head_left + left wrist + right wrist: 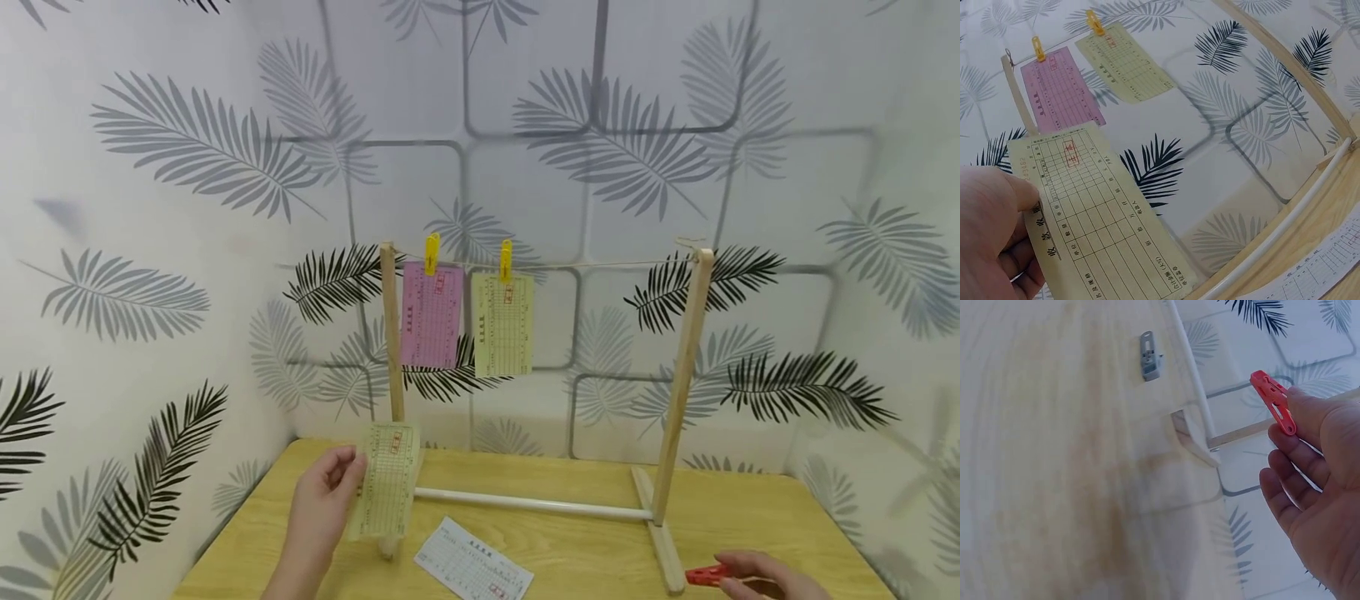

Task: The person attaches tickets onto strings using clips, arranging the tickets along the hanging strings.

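My left hand (pixel 318 496) pinches a pale yellow printed receipt slip (pixel 388 483) by its left edge, upright above the table in front of the stand's left post. Down at the lower right, my right hand (pixel 767 577) holds a red clothespin (pixel 1272 401) between thumb and fingers. A string (pixel 592 265) runs between two wooden posts. On its left half hang a purple slip (pixel 432 321) and another pale yellow slip (pixel 502 329), each under a yellow clothespin (pixel 432 253). A white slip (pixel 474 560) lies flat on the table below.
The right wooden post (pixel 681 383) stands on a foot (pixel 658 533) close to my right hand. A white rod (pixel 532 502) joins the posts low down. In the right wrist view a grey clothespin (pixel 1149 357) lies on the wooden table (pixel 585 550). Leaf-patterned walls (pixel 525 183) stand behind.
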Motion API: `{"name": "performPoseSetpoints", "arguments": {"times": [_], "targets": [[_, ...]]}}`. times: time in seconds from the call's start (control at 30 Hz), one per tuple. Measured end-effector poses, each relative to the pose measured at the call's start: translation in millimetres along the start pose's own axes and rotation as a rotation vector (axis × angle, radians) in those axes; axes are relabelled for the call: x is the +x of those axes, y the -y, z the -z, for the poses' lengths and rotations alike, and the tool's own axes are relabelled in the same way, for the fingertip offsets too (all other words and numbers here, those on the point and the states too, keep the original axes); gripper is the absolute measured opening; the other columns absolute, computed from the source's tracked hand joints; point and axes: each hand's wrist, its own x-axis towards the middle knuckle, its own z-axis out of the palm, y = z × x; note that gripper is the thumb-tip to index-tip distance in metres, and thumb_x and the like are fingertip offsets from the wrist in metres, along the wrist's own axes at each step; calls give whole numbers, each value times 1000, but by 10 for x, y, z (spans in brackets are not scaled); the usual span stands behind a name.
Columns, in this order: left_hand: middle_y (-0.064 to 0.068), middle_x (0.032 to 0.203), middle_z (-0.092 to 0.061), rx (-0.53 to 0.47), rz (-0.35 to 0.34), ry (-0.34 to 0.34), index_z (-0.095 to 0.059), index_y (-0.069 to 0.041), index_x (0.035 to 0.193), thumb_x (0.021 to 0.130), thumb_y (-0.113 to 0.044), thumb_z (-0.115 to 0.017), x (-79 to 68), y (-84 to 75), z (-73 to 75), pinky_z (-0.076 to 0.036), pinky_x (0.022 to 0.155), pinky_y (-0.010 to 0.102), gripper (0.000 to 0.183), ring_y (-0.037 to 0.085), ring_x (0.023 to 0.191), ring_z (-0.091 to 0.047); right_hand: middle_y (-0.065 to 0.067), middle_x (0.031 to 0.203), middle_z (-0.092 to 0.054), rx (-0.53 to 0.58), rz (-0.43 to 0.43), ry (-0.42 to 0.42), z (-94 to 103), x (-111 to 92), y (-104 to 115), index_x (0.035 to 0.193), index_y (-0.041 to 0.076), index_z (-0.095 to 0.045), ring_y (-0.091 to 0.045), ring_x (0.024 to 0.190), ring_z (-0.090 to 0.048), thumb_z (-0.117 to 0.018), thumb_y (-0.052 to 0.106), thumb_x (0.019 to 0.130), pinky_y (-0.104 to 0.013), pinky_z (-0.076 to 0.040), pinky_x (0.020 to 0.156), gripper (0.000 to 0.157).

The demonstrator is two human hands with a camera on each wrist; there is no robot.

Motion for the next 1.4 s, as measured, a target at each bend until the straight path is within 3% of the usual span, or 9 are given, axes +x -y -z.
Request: {"name": "performPoseSetpoints", "arguments": {"times": [0.1, 0.33, 0.53, 0.77, 1.03, 1.23, 1.4], "targets": [[10, 109, -75, -10, -24, 4, -74, 3, 122, 109, -13, -72, -18, -34, -45, -55, 82, 21, 21, 12, 94, -66, -17, 125, -75, -104, 34, -50, 2, -53, 242, 142, -13, -64, -31, 108, -75, -70, 27, 111, -38, -64, 83, 51], [10, 108, -76, -12, -63, 15, -78, 0, 121, 107, -14, -75, -10, -162, -164, -54, 81, 22, 20, 12, 94, -66, -15, 132, -73, -273, 181, -68, 149, -40, 552, 145, -3, -66, -22, 109, -73, -75, 30, 108, -27, -60, 83, 50], [10, 109, -77, -66, -65, 34, -76, 1, 121, 108, -15, -75, -5, -243, -258, -55, 83, 22, 20, 11, 95, -66, -11, 129, -74, -288, 251, -146, 180, -62, 875, 137, 0, -70, -28, 112, -72, -82, 29, 103, -25, -59, 82, 46], [8, 108, -77, -87, -84, 42, -76, 0, 118, 108, -15, -75, 15, -356, -367, -56, 84, 23, 18, 14, 97, -67, -3, 123, -76, -359, 373, -204, 179, -76, 1175, 138, 9, -72, -26, 111, -73, -80, 33, 105, -29, -59, 78, 41], [12, 112, -76, -148, -132, 69, -77, 1, 120, 109, -15, -74, 44, -573, -550, -56, 87, 22, 19, 15, 101, -68, 4, 117, -76, -377, 640, -284, 193, -42, 1557, 130, 18, -76, -2, 102, -69, -82, 20, 103, -29, -59, 76, 28], [12, 113, -76, -174, -145, 86, -77, 2, 122, 109, -11, -72, 50, -700, -678, -57, 91, 22, 19, 17, 104, -69, 10, 117, -78, -418, 656, -282, 253, -34, 1917, 129, 22, -77, -5, 109, -70, -81, 27, 104, -30, -57, 84, 26], [12, 113, -77, -192, -173, 100, -77, 2, 120, 109, -10, -71, 59, -785, -771, -57, 92, 23, 17, 17, 104, -69, 7, 116, -79, -439, 745, -306, 277, -1, 2135, 134, 17, -77, -7, 106, -72, -80, 20, 104, -22, -52, 88, 30]]}}
